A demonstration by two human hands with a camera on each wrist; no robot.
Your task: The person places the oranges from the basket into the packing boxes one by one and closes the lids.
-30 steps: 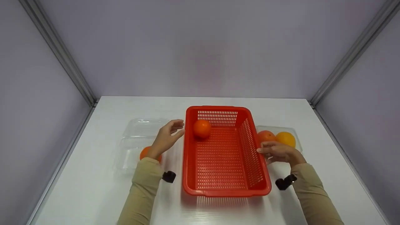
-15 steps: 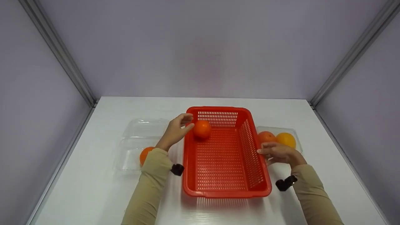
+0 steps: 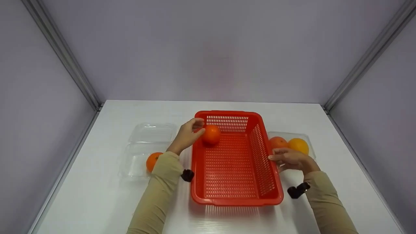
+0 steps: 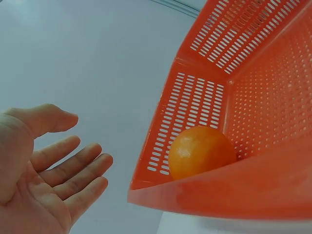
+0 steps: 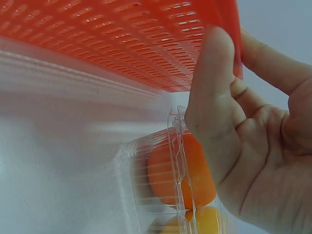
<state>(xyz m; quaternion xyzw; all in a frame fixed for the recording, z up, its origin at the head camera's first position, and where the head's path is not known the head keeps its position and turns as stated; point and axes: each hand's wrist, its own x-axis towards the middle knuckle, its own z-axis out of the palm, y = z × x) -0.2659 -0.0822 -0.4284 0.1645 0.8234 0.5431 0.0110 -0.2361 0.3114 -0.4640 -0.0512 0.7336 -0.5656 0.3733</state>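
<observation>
My left hand has its fingers loose, with the thumb apart from them, and it holds nothing. It is just beside a red plastic basket with lots of little holes, by the side that faces the table's left edge. My right hand pinches the basket's rim on the other side, with my thumb on the outside.

The basket is over the middle of the white table, its far end near the far edge. A round, shiny orange fruit sits in its far left corner.

Toward the table's left edge is a clear plastic box with its lid folded open. A round orange-coloured fruit lies inside, partly behind my tan sleeve. Toward the right edge, a small clear plastic tub holds a round reddish-orange fruit and a round yellow fruit, side by side.
</observation>
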